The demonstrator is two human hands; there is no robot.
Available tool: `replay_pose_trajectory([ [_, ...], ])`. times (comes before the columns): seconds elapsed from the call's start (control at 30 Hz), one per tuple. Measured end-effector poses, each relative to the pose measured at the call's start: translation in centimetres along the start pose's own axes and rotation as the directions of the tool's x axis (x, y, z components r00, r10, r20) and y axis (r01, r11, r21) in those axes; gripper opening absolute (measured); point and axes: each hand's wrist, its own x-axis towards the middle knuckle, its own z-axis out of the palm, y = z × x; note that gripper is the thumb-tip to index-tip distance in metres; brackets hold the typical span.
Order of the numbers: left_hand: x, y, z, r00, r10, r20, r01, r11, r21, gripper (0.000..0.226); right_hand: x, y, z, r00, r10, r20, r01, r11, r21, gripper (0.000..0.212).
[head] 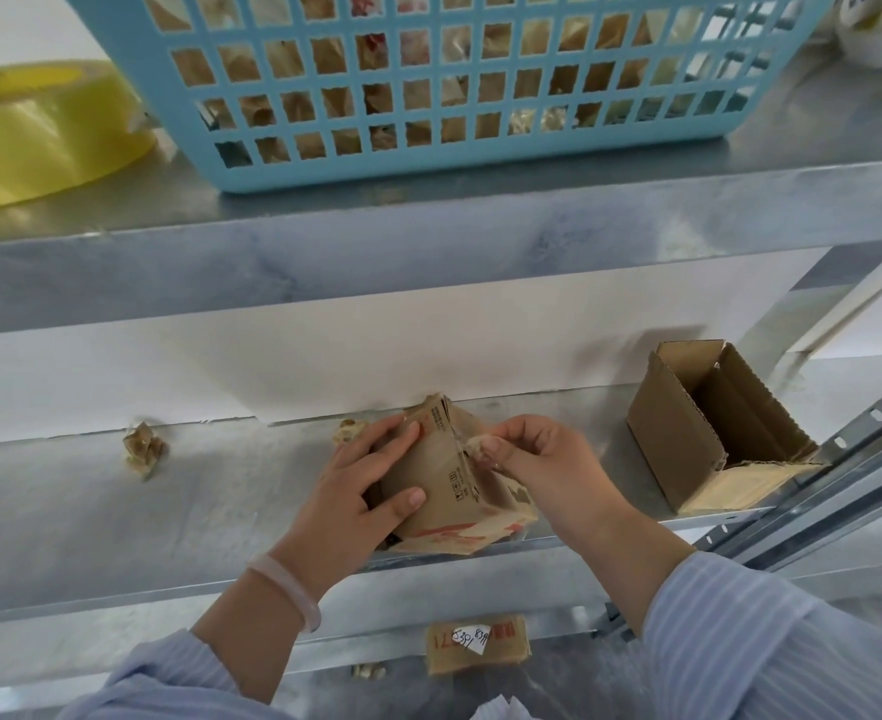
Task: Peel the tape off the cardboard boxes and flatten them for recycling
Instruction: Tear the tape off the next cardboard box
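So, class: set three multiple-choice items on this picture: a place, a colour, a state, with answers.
1. Where does the open box stand?
A. On the upper shelf
B. Right of the held box
C. On the floor

2. What colour is the basket?
A. Red
B. Light blue
C. Black

3. What is the right hand doing?
A. Pinching tape at the held box
B. Lying flat
C. Lifting the basket

Answers:
1 B, it stands to that box's right.
2 B, its grid wall is light blue.
3 A, finger and thumb pinch the tape.
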Motion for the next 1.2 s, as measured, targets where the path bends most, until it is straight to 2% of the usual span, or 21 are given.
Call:
replay_pose_trajectory([
  [0.1, -0.2, -0.1, -0.3, 1.000, -0.006, -0.001, 0.006, 1.000, -0.015, 0.061, 0.3, 0.0, 0.5, 0.999, 0.014, -0.033, -0.014, 1.000, -0.001, 0.011],
  [0.23, -0.7, -0.8, -0.8, 0.999, -0.036, -0.010, 0.036, 0.999, -0.022, 0.059, 0.9, 0.5, 0.2, 0.992, 0.115, -0.044, -0.102, 0.968, 0.231, 0.008],
  [0.27, -0.9, -1.1, -0.9, 0.999, -0.039, -0.014, 0.038, 0.999, -0.030, 0.059, 1.0, 0.7, 0.1, 0.991, 0.125, -0.047, -0.111, 0.967, 0.228, 0.007],
  [0.37, -1.5, -1.5, -1.2, 0.998, -0.063, -0.020, 0.062, 0.997, -0.056, 0.060, 1.1, 1.3, 0.2, 0.992, 0.115, -0.059, -0.105, 0.984, 0.144, 0.005],
  [0.47, -1.8, -1.7, -1.5, 0.996, -0.088, -0.015, 0.087, 0.994, -0.071, 0.060, 1.2, 1.5, 0.5, 0.995, 0.035, -0.092, -0.047, 0.990, -0.133, 0.012],
  [0.5, -1.9, -1.7, -1.6, 0.995, -0.097, -0.011, 0.096, 0.994, -0.052, 0.061, 1.1, 1.5, 0.6, 0.996, -0.045, -0.080, 0.022, 0.963, -0.270, 0.014],
  [0.57, -2.0, -1.8, -1.6, 0.991, -0.135, -0.001, 0.135, 0.990, -0.030, 0.062, 0.8, 1.4, 1.0, 0.979, -0.204, 0.031, 0.193, 0.852, -0.487, 0.020],
  [0.63, -2.2, -1.9, -1.6, 0.981, -0.196, 0.010, 0.196, 0.975, -0.109, 0.062, 0.8, 1.8, 1.4, 0.943, -0.274, 0.187, 0.331, 0.745, -0.579, 0.029],
  [0.8, -2.6, -0.9, -1.2, 0.963, -0.270, -0.006, 0.262, 0.941, -0.216, 0.057, 1.3, 2.2, 1.3, 0.893, -0.285, 0.348, 0.448, 0.623, -0.641, 0.037],
  [0.87, -2.7, -1.4, -1.0, 0.948, -0.314, -0.053, 0.300, 0.935, -0.188, 0.054, 1.5, 2.2, 1.6, 0.867, -0.278, 0.414, 0.496, 0.572, -0.654, 0.035],
  [0.93, -2.8, -1.5, -0.7, 0.936, -0.339, -0.090, 0.321, 0.932, -0.170, 0.045, 1.6, 2.8, 2.2, 0.867, -0.305, 0.394, 0.498, 0.555, -0.667, 0.029],
  [0.97, -2.9, -1.4, -0.5, 0.927, -0.366, -0.086, 0.341, 0.915, -0.215, 0.038, 1.8, 3.1, 2.6, 0.871, -0.334, 0.360, 0.490, 0.551, -0.676, 0.025],
  [1.1, -3.3, -1.5, 0.6, 0.876, -0.482, -0.017, 0.427, 0.792, -0.436, 0.031, 2.2, 3.8, 3.7, 0.876, -0.377, 0.303, 0.474, 0.551, -0.687, 0.017],
  [1.13, -3.5, -1.7, 0.8, 0.858, -0.513, -0.001, 0.446, 0.747, -0.493, 0.031, 2.2, 3.9, 3.9, 0.860, -0.390, 0.328, 0.499, 0.511, -0.700, 0.016],
  [1.2, -3.8, -1.7, 1.0, 0.819, -0.573, 0.019, 0.474, 0.659, -0.584, 0.032, 2.1, 4.4, 4.2, 0.799, -0.439, 0.410, 0.574, 0.355, -0.738, 0.020],
])
